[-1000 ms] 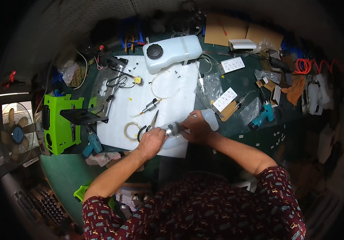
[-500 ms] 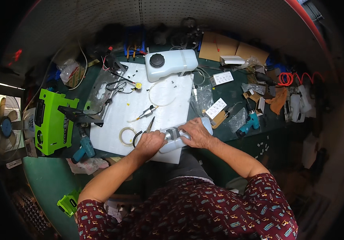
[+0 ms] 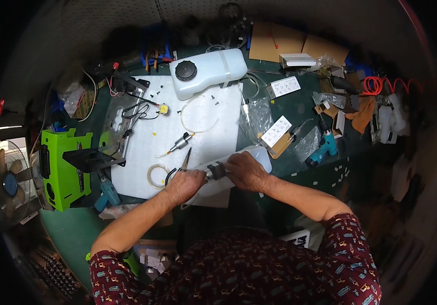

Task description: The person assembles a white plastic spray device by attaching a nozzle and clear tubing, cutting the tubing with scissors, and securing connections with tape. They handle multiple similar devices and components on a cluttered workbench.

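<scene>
One coil of clear hose [image 3: 149,177] lies loose at left, seemingly not yet fitted. Next, the left hand [image 3: 185,185] is clamped on a silver cylinder [image 3: 209,174], hiding its left end; dark bands [image 3: 217,170] seem already on it. The right hand [image 3: 248,172] curls beyond them; whether it grips cylinder or the translucent tank [image 3: 262,158] beneath cannot be told.

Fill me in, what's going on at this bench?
A person has a silver cylinder between both hands, the left hand gripping one end and the right hand the other. Below it, a pale tank lies at the near edge of the white mat. A second cylinder lies loose on the mat, near a coiled tube. A black-capped tank sits at the far edge.
</scene>
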`<state>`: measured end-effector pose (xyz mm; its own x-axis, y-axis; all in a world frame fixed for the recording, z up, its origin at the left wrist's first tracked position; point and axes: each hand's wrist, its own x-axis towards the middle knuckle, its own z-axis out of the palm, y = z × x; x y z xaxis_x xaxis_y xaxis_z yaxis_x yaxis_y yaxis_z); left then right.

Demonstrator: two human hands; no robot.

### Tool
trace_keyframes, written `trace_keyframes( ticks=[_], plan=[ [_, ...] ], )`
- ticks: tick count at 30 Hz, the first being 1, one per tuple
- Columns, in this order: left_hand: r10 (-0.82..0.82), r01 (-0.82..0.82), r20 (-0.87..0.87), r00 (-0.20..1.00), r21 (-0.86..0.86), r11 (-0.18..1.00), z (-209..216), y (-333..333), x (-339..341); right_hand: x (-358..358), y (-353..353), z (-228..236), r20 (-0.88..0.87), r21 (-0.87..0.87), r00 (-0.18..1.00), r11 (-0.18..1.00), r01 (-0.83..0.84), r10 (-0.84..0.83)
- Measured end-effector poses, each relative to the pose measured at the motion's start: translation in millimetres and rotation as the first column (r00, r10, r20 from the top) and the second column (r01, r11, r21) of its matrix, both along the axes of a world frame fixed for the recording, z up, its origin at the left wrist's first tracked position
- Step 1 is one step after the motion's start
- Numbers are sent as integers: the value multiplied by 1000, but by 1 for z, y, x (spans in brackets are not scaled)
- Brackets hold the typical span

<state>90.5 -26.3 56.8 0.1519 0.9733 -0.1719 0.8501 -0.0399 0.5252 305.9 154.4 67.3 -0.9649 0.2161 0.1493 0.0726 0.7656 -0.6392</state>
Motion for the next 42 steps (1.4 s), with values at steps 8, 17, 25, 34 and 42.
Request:
trace_keyframes(
  ticks=[8,17,25,34,42],
  plan=[
    [50,-45,113,992,-48,998,-16,1,7,2,-5,-7,91,-23,995,999,-29,31],
    [214,-211,247,945,-41,977,-2,4,7,-1,3,12,242,-138,970,990,26,8],
    [624,-659,336,705,-13,752,2,-64,-1,13,20,20,231,-200,970,979,-33,80],
    [503,-556,241,830,281,782,24,-11,40,14,39,-7,70,-232,996,972,-46,64],
    [443,-456,179,878,39,889,-2,54,68,13,47,8,265,-149,963,989,-1,41]
  ],
)
